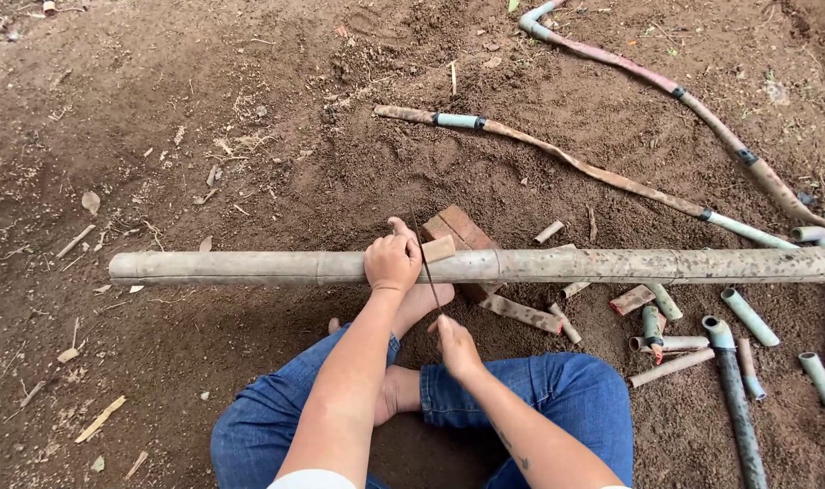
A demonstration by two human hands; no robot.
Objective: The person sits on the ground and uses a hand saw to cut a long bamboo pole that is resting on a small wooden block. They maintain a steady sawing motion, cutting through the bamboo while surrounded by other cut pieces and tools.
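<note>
A long pale bamboo pole [612, 264] lies across the dirt, resting on a red brick [462, 228]. My left hand [392, 260] grips the pole from above, just left of the brick. My right hand [455, 344] holds the handle end of a thin saw blade [424, 263], which crosses the pole right beside my left hand. A small wooden block [438, 249] sits against the pole next to the blade. I am seated on the ground in blue jeans, with a bare foot [422, 303] under the pole.
Several short cut bamboo pieces [666, 342] lie on the dirt at the right. Two thin crooked bamboo stems [575, 163] stretch across the upper right. Wood chips and dry leaves are scattered over the soil at the left.
</note>
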